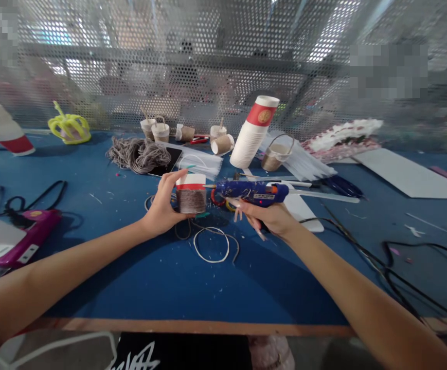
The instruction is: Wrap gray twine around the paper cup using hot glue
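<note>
My left hand (166, 205) grips a red and white paper cup (191, 194) between thumb and fingers, above the table. Brown cord is wound round the cup's lower part, and its red band shows above the cord. In my right hand (267, 216) is a blue hot glue gun (252, 192), its nozzle pointing left at the cup's side, at or very near the red band. A clear glue stick (321, 196) sticks out of the gun's back end. Loose cord (211, 245) lies in loops on the table below the cup.
Behind the cup lie a bundle of grey-brown cord (140, 155) and a dark phone (169, 160). A leaning stack of paper cups (252, 134) stands near several small cord-wrapped cups (160, 132). A purple power strip (22, 239) lies left; black cables (385, 270) run along the right.
</note>
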The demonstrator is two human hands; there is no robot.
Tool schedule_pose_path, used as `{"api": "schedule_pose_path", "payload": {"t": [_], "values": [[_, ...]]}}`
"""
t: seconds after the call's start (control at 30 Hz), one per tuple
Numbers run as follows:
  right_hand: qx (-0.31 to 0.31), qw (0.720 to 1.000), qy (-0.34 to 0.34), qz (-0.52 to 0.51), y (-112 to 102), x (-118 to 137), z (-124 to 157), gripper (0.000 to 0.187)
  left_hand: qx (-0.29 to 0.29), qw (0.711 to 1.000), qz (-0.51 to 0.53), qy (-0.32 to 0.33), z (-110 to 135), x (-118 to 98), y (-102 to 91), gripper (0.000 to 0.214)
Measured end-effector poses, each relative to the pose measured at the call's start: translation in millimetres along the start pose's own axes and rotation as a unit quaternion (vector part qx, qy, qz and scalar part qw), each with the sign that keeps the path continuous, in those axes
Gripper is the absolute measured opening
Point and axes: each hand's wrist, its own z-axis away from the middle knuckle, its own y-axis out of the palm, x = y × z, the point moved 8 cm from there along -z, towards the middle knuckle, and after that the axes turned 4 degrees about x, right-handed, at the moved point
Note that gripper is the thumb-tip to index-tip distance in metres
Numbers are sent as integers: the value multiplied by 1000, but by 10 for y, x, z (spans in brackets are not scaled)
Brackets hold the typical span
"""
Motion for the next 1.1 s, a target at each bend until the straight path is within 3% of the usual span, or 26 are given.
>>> {"api": "schedule_pose_path", "payload": {"t": [0.23,0.63,0.87,1.1], "values": [[13,999,25,27,137,51,56,25,-5,999,-35,-6,-4,-52,-2,86],[-6,997,36,68,121,34,61,26,-2,999,-46,-1,-11,-99,-10,81],[-5,998,-2,64,142,115,78,26,-1,998,-56,13,-1,-118,0,87],[-6,997,30,65,149,70,77,28,3,998,-57,39,-5,-174,-3,82]]}}
